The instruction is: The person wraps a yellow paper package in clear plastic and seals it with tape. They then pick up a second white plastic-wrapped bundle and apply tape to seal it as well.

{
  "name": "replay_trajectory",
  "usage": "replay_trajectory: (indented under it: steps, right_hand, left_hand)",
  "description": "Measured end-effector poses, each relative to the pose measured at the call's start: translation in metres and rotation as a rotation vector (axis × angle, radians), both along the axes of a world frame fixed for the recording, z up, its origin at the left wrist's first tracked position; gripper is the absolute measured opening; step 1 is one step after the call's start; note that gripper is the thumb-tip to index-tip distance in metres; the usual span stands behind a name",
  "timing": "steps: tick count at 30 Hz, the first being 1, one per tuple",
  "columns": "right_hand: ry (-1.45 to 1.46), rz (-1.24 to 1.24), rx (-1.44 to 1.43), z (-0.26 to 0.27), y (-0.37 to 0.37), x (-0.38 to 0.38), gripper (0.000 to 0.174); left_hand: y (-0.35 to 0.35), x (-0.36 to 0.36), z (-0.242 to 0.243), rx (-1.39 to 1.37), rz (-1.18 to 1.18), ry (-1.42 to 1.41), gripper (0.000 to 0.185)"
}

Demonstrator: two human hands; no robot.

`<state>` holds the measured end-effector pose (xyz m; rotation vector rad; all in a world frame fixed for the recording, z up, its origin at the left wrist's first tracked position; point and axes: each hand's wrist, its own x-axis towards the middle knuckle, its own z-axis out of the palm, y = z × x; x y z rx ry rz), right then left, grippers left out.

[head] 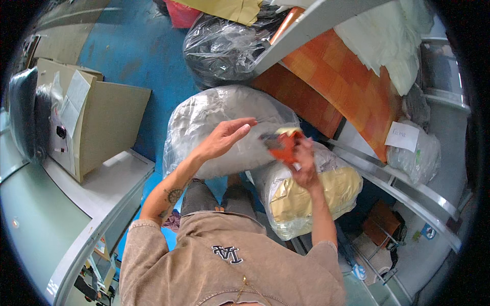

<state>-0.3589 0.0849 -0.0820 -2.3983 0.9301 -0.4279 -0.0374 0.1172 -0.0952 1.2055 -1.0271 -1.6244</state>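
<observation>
My right hand (305, 164) is shut on an orange tape dispenser (285, 147), blurred by motion, held over the edges of two wrapped bundles. Beside it on the left, my left hand (226, 138) has its palm bare and its thumb apart from the fingers. Under that hand lies a large grey-white bundle in clear plastic (199, 114), in front of my legs. A yellow-and-white bundle in clear plastic (317, 191) sits below my right hand and forearm. Whether either hand touches the plastic cannot be told.
A dark bundle in clear plastic (226, 49) lies on the blue floor (115, 53) beyond. At left a beige box (111, 122) stands on a white-edged table (130, 168). Metal rails (398, 191), an orange patterned panel (344, 72) and a plastic-wrapped bundle with a paper note (417, 164) are at right.
</observation>
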Motion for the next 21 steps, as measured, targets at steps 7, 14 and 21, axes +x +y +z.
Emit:
replay_trajectory:
  steps: [7,14,21]
  right_hand:
    - [-0.048,0.132,0.297,-0.004,0.019,0.07,0.037]
    - [-0.085,0.183,0.361,-0.018,0.023,0.107,0.04]
    - [-0.135,-0.102,0.564,-0.04,0.036,0.159,0.031]
  left_hand:
    - [0.02,0.049,-0.027,0.169,-0.216,0.346,0.046]
    - [0.02,0.08,-0.063,0.407,-0.158,0.327,0.031]
    - [-0.065,0.146,-0.151,0.495,-0.251,-0.005,0.034]
